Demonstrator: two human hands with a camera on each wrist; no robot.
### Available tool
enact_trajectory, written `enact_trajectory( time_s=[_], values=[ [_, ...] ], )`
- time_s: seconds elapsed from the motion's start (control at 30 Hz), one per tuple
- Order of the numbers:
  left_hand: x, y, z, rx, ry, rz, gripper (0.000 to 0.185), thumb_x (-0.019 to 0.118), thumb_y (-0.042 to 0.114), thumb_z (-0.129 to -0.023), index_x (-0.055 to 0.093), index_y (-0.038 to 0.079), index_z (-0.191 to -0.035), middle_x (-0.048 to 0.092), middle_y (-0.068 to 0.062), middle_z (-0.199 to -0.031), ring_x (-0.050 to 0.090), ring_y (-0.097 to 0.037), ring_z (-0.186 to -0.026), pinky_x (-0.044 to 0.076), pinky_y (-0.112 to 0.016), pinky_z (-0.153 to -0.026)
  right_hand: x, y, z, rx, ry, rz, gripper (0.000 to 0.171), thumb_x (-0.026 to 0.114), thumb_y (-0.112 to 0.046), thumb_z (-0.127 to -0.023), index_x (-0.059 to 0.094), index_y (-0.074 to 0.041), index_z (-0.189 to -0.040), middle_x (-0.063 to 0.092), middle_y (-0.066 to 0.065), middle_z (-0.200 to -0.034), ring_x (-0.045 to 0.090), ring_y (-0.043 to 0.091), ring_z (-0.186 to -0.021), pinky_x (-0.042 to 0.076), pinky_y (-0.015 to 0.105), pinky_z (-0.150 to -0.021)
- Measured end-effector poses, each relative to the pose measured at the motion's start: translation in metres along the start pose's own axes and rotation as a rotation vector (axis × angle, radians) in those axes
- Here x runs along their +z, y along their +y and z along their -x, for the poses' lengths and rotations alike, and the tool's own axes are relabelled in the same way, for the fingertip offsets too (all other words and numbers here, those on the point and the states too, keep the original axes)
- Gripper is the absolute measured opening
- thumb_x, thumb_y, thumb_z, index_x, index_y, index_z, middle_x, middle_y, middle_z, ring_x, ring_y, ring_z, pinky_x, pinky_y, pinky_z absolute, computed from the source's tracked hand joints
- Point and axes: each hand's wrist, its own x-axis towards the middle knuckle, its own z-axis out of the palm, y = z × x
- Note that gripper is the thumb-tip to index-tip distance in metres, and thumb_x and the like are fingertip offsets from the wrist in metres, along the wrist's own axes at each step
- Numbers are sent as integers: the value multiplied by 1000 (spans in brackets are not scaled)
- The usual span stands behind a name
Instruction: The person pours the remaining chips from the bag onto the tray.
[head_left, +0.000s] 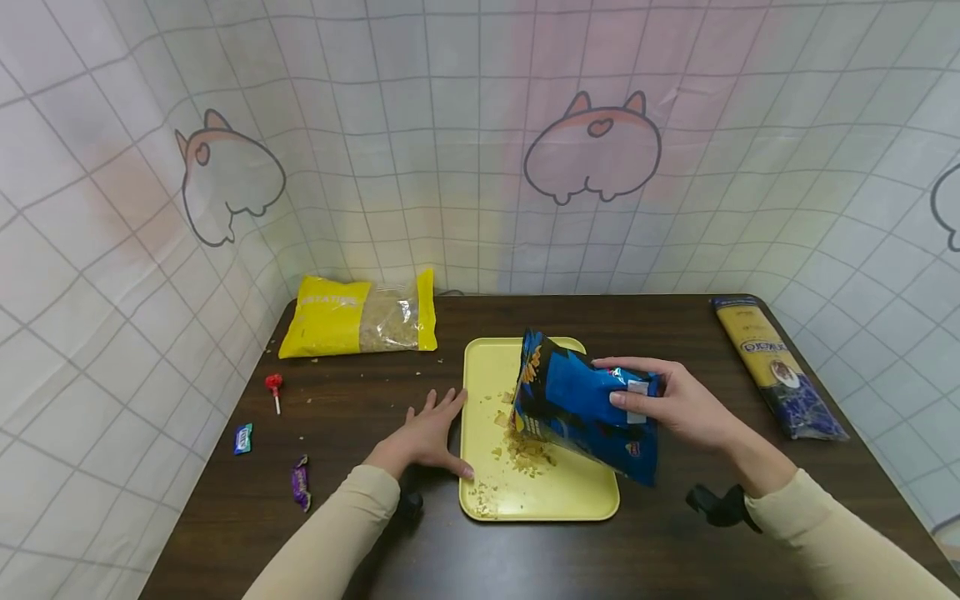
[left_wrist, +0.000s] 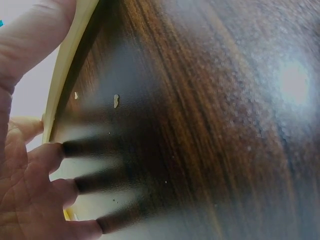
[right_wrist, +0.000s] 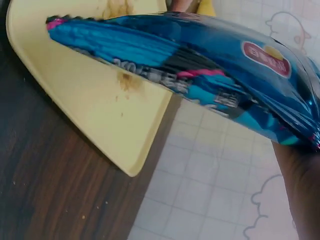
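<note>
My right hand (head_left: 686, 404) grips one end of a blue snack bag (head_left: 577, 392), thumb on its near face. The bag (right_wrist: 210, 55) is held tilted over a pale yellow tray (head_left: 585, 502), its other end low toward the middle. Broken chips and crumbs (head_left: 528, 454) lie on the tray below that end, with more at the lower left corner. With fingers spread, my left hand (head_left: 426, 433) is at the tray's left edge, thumb touching the rim. In the left wrist view, its fingertips rest by the tray's rim (left_wrist: 64, 70) and on the tabletop.
A yellow pack with a clear window (head_left: 358, 321) lies at the back left. A red lollipop (head_left: 274, 383), a small blue-green packet (head_left: 243, 439) and a purple-wrapped candy (head_left: 301, 483) lie at left. Far right is a gold-and-blue pack (head_left: 780, 371). Loose crumbs dot the table (head_left: 360, 417).
</note>
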Motion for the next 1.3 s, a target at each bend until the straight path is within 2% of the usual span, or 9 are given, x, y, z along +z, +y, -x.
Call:
enact_trajectory(
  time_s=[0.13, 0.47, 0.7, 0.8, 0.83, 0.97, 1.0, 1.07, 1.3],
  values=[
    [-1, 1, 1, 3, 3, -1, 130, 94, 50, -68, 16, 13, -166, 15, -17, -172, 4, -48, -158, 10, -76, -118, 0, -3, -2, 21, 41, 34, 46, 61, -21, -104, 54, -10, -148, 60, 23, -140, 70, 14, -108, 60, 31, -88],
    [-1, 1, 1, -1, -7, -1, 130, 93, 50, -68, 16, 13, -166, 14, -16, -172, 4, -47, -158, 10, -76, -118, -3, -8, -12, 47, 116, 80, 49, 62, -29, -104, 52, -16, -150, 55, 20, -148, 68, 29, -111, 61, 39, -85],
    [0, 0, 1, 2, -8, -4, 130, 93, 51, -68, 16, 13, -166, 14, -16, -172, 4, -47, -158, 11, -76, -118, -3, -11, -19, 24, 141, 95, 47, 59, -28, -105, 52, -17, -151, 64, 15, -135, 67, 7, -106, 56, 26, -90],
    [0, 1, 1, 3, -9, -5, 130, 93, 51, -68, 15, 13, -166, 14, -16, -172, 4, -47, -158, 11, -76, -118, -4, -11, -20, 24, 159, 85, 48, 58, -27, -106, 51, -18, -152, 66, 18, -130, 66, 0, -92, 57, 24, -82],
    [0, 1, 1, 3, -8, -5, 130, 93, 51, -68, 16, 13, -166, 14, -16, -172, 5, -47, -158, 11, -76, -118, -4, -11, -21, 24, 160, 83, 48, 58, -27, -106, 50, -17, -152, 61, 18, -142, 66, -1, -98, 58, 24, -84],
    [0, 1, 1, 4, -5, -7, 130, 93, 51, -68, 16, 13, -166, 14, -16, -172, 5, -47, -158, 11, -76, -118, -5, -10, -23, 37, 172, 63, 48, 58, -27, -106, 50, -16, -152, 60, 21, -143, 69, 8, -103, 60, 30, -86],
    [0, 0, 1, 4, -4, -7, 130, 93, 51, -69, 16, 13, -166, 14, -16, -172, 5, -47, -158, 11, -76, -118, -5, -10, -23, 39, 172, 67, 48, 58, -28, -106, 50, -15, -152, 58, 19, -146, 67, 11, -116, 58, 31, -93],
    [0, 1, 2, 4, -4, -4, 130, 93, 50, -69, 15, 14, -166, 14, -16, -172, 5, -46, -158, 11, -76, -118, -6, -9, -24, 39, 176, 61, 49, 58, -28, -106, 50, -15, -152, 57, 19, -147, 67, 17, -120, 58, 33, -94],
    [-1, 0, 2, 2, 0, -7, 130, 94, 50, -69, 16, 13, -166, 15, -16, -172, 6, -47, -158, 12, -76, -118, -9, -11, -27, 56, 189, 90, 50, 58, -30, -106, 49, -18, -153, 54, 16, -150, 62, 23, -127, 57, 28, -95]
  ],
)
